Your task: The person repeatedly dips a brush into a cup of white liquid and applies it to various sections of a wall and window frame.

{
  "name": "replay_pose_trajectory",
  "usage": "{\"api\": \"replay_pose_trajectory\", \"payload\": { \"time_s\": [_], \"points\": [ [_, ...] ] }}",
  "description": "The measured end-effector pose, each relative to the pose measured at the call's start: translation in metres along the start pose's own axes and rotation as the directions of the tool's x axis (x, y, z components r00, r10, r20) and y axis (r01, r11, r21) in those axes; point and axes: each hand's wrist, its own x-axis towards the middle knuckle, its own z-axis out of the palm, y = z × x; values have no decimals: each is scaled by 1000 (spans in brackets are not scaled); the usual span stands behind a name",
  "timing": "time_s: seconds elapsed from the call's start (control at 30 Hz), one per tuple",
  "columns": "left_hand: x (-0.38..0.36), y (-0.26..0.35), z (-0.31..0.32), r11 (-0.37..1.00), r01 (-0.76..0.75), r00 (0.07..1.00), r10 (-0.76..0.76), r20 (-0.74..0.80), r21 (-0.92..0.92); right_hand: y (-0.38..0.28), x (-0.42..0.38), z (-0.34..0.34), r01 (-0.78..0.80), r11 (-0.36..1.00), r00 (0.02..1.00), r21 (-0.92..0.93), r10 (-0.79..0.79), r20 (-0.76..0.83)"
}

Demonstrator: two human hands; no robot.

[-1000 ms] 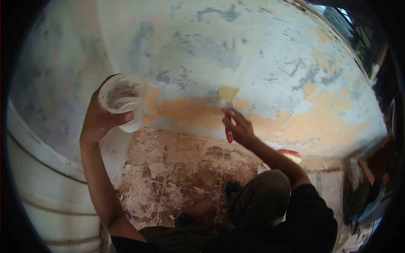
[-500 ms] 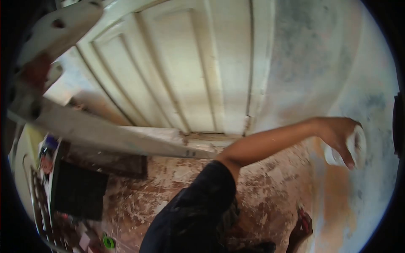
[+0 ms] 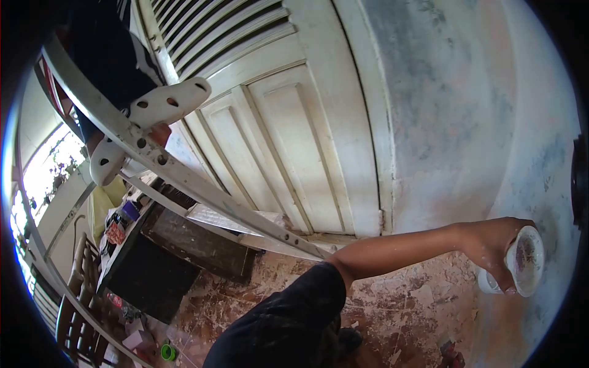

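Note:
My left hand (image 3: 496,245) reaches out to the right, its fingers and thumb wrapped round a white plastic tub (image 3: 529,260). The tub is tilted on its side, and its mouth shows a brownish residue inside. Just behind it is the patchy, blue-grey wall (image 3: 442,122). Low at the bottom edge, my right hand (image 3: 453,357) is only partly in view and dark. It seems closed round a red-handled tool (image 3: 446,348), whose working end I cannot make out.
A metal ladder (image 3: 202,184) crosses the left side, with another person's feet in white clogs (image 3: 169,103) on it. Behind stands a cream panelled door (image 3: 300,122). A dark cabinet (image 3: 150,270), wooden chair (image 3: 73,288) and green tape roll (image 3: 168,352) lie left. The floor (image 3: 392,300) is flaked.
The view has shifted, bringing more of the ladder and the other person's feet in. My left hand and the tub sit lower, the tub's mouth showing more. My right hand has dropped towards the bottom edge.

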Motion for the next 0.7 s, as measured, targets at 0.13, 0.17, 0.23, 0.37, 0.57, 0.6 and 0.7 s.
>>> {"api": "replay_pose_trajectory", "payload": {
  "time_s": [0.13,0.17,0.23,0.37,0.57,0.6,0.7],
  "points": [
    [17,-12,23,998,-43,999,43,1,-46,-12,-4,8,-383,797,899,467,437,-9],
    [22,-9,26,997,-45,999,46,3,-63,-10,-4,7,-376,815,903,440,428,-21],
    [34,3,33,992,-27,1000,29,12,-124,-7,-5,5,-361,849,913,386,406,-41],
    [54,19,41,989,-83,996,78,-41,-125,21,-16,-1,-395,822,903,411,429,10],
    [73,49,51,960,-47,998,34,-51,-275,7,-2,-36,-323,-70,609,944,748,264],
    [74,51,51,957,-30,999,15,-51,-290,18,-1,-38,-357,556,861,751,508,34],
    [73,49,36,979,56,998,-48,45,-195,49,29,-48,-376,847,927,375,345,149]
  ]
}}
